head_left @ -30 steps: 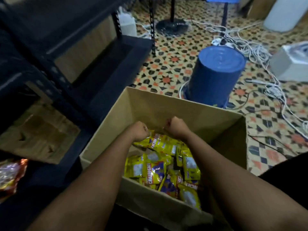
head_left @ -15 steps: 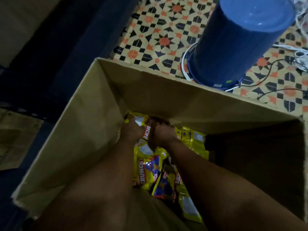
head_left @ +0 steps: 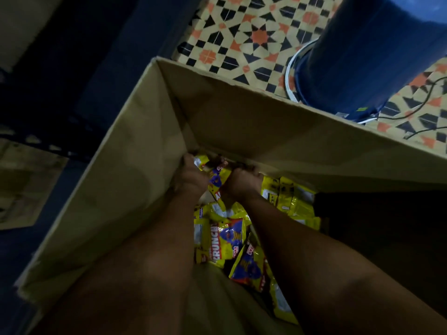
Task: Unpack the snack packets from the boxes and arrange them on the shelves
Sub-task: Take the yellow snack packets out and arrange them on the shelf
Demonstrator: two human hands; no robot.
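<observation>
Deep inside the open brown cardboard box (head_left: 135, 189), at its far wall, a bunch of yellow and blue snack packets (head_left: 216, 176) is clutched between the left hand (head_left: 193, 176) and the right hand (head_left: 242, 183), both closed tight on it. More yellow foil packets (head_left: 222, 240) are heaped on the box floor below.

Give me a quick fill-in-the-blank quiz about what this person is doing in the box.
1. Both hands reach into a ____ box.
2. The left hand and right hand grip one snack packet ____ them.
3. The loose packets are mostly ____ in colour.
4. Beyond the box stands a ____ bucket.

Missing words: cardboard; between; yellow; blue
</observation>
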